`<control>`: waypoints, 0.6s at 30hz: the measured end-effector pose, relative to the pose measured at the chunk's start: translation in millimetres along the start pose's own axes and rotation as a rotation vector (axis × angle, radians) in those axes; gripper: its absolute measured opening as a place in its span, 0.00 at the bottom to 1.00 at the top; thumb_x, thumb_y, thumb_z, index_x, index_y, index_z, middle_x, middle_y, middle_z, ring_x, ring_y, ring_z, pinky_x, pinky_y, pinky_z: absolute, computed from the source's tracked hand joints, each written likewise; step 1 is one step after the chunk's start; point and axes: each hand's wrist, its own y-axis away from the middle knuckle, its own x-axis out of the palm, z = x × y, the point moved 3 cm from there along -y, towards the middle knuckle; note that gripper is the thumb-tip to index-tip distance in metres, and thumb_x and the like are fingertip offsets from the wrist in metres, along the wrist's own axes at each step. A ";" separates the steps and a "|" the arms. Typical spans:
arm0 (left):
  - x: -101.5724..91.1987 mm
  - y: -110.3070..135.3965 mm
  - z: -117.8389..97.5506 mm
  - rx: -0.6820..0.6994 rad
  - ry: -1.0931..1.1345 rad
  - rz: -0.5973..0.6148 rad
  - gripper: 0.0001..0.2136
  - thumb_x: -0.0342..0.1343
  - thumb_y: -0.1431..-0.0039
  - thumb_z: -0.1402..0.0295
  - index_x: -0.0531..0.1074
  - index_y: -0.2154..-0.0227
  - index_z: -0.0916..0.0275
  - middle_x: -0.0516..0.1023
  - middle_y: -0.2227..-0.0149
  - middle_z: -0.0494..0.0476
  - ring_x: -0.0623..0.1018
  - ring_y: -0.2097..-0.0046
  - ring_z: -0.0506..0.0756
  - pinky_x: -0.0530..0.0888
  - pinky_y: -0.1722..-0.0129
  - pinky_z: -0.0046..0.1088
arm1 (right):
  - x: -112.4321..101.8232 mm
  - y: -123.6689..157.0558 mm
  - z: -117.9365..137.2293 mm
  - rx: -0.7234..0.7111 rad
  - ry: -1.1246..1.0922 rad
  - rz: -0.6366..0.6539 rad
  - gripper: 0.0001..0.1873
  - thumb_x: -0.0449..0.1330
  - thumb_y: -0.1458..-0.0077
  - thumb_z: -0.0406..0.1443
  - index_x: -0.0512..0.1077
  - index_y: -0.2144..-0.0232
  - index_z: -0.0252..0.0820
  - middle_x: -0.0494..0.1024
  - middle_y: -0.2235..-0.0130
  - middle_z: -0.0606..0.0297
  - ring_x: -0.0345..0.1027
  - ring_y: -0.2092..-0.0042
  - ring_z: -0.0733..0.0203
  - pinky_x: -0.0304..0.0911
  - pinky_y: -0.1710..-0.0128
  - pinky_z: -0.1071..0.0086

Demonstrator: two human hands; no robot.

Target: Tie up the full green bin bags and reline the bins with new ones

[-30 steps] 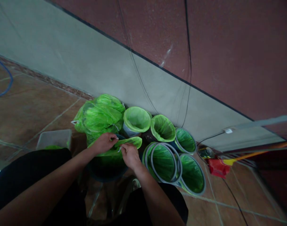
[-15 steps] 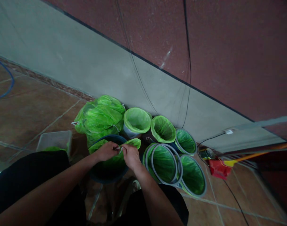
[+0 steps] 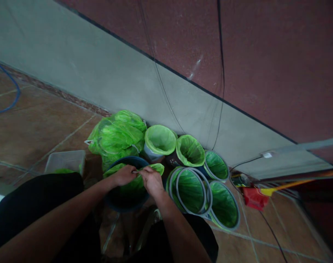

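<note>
My left hand [image 3: 124, 175] and my right hand [image 3: 152, 179] meet above a dark blue bin [image 3: 126, 209]. Both are closed, fingertips pinching the top of a thin green garbage bag [image 3: 157, 168]. A small whitish strip, perhaps the bag's drawstring, shows between the fingers. The bag's edge fans out on either side of the hands, and its lower part hangs inside the bin. Behind the bin, against the wall, sits a heap of full green garbage bags [image 3: 117, 133] with white ties.
To the right stand several bins lined with green bags, including a white bin [image 3: 155, 155] and a dark bin [image 3: 173, 159]. Grey rings [image 3: 177, 188] lie over the front ones. A clear plastic box [image 3: 66, 157] is at left. A red dustpan [image 3: 255, 198] and black cables lie farther right.
My fingers have shifted slightly at the bag's top, the right hand's fingers now reaching more over toward the left. The view has moved a little; the bins stay put.
</note>
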 end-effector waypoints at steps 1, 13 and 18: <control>0.4 -0.3 0.9 -0.006 0.010 -0.004 0.12 0.47 0.43 0.66 0.75 0.71 0.63 0.80 0.69 0.58 0.78 0.65 0.55 0.67 0.66 0.27 | 1.5 -0.1 -0.8 0.009 -0.002 -0.005 0.16 0.52 0.35 0.30 0.80 0.57 0.46 0.80 0.56 0.62 0.74 0.57 0.60 0.64 0.56 0.71; -19.9 6.5 -10.8 0.025 0.103 -0.138 0.13 0.48 0.42 0.63 0.70 0.78 0.60 0.71 0.78 0.51 0.71 0.73 0.53 0.64 0.71 0.29 | -26.4 -6.8 1.0 0.185 -0.917 -0.483 0.04 0.64 0.46 0.37 0.78 0.68 0.44 0.81 0.57 0.61 0.74 0.52 0.57 0.64 0.45 0.61; -60.8 23.3 -27.7 0.150 0.436 -0.379 0.16 0.52 0.41 0.54 0.75 0.75 0.60 0.74 0.77 0.50 0.72 0.72 0.53 0.69 0.68 0.29 | -63.8 -2.0 3.4 0.266 -1.674 -0.492 0.13 0.69 0.52 0.42 0.71 0.67 0.45 0.77 0.72 0.71 0.73 0.66 0.62 0.69 0.57 0.63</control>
